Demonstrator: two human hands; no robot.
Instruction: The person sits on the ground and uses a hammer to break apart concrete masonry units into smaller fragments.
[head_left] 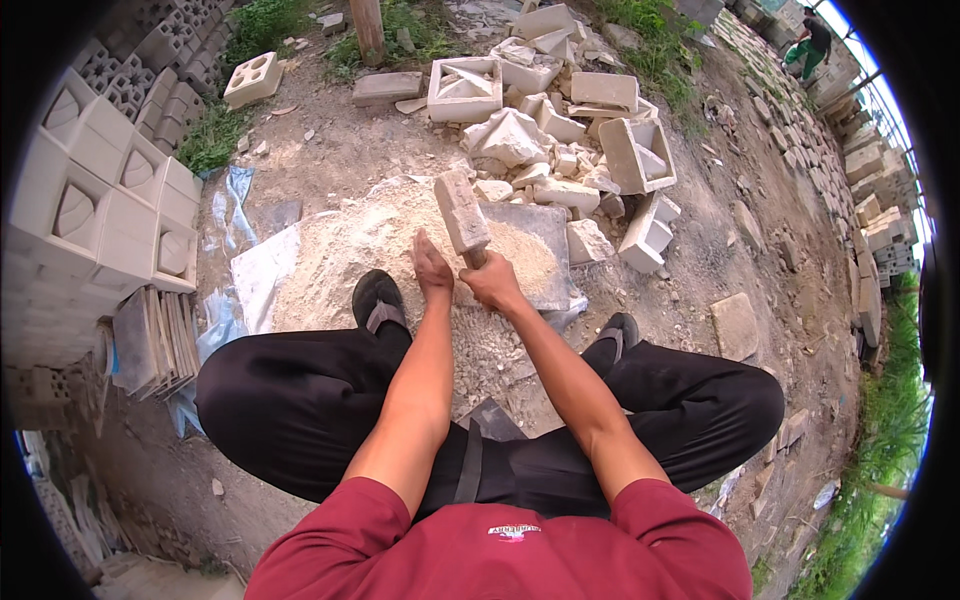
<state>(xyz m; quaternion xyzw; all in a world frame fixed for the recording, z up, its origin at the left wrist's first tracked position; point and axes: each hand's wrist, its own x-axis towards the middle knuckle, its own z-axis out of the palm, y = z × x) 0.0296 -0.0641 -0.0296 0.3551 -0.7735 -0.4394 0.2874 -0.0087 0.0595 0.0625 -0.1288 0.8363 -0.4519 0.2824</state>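
My right hand [492, 283] is wrapped round the short handle of a dust-covered sledgehammer [460, 213]. Its blocky head tilts up and to the left, above a heap of pale crushed rubble [350, 250]. Beside the hammer, my left hand [432, 268] holds nothing; its fingers are stretched out and the palm faces the handle. Under the heap's right part lies a grey slab [548, 232], dusted with powder. A white sheet [264, 268] shows at the heap's left edge. Where the hammer and my hands overlap the heap, its surface is hidden.
Broken pale blocks [508, 138] are piled just beyond the heap. Moulded blocks [105, 190] stand stacked at the left, above leaning thin boards [155, 340]. A flat stone [735, 327] lies to the right. Far off at upper right is another person [812, 45].
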